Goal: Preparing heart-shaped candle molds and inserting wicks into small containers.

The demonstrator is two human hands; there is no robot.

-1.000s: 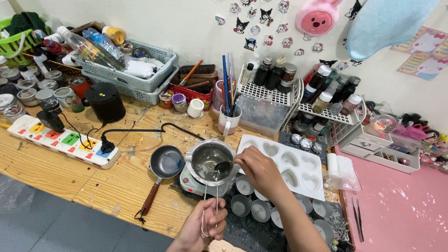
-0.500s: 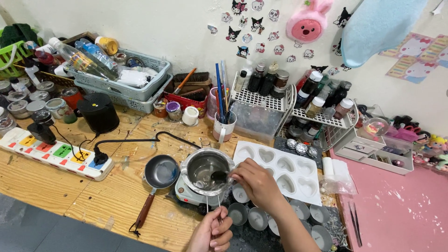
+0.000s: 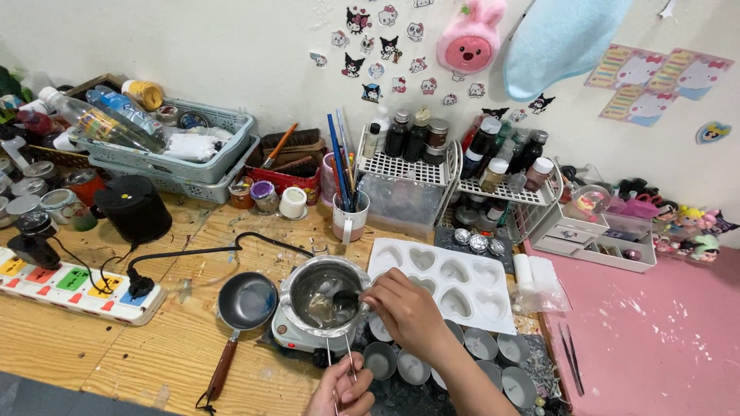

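Observation:
A small steel pot (image 3: 321,296) sits on a little white electric hotplate (image 3: 293,336) on the wooden bench. My right hand (image 3: 405,310) holds a dark spoon (image 3: 346,296) whose bowl is down inside the pot, among clear lumps. My left hand (image 3: 341,392) grips the pot's thin wire handle (image 3: 339,360) at the bottom edge of the view. Right of the pot lies a white mould with heart-shaped cavities (image 3: 447,277). Several small round metal cups (image 3: 401,364) stand in front of it.
A small dark pan with a wooden handle (image 3: 245,303) lies left of the hotplate. A white power strip (image 3: 69,286) and black cable are at left. A mug of brushes (image 3: 348,216), wire racks of bottles (image 3: 493,166) and grey baskets (image 3: 181,158) line the wall. A pink mat (image 3: 647,339) lies right.
The view has shifted, so everything sits lower and further left in frame. My right hand keeps the spoon in the pot, moving it slightly. My left hand stays on the wire handle.

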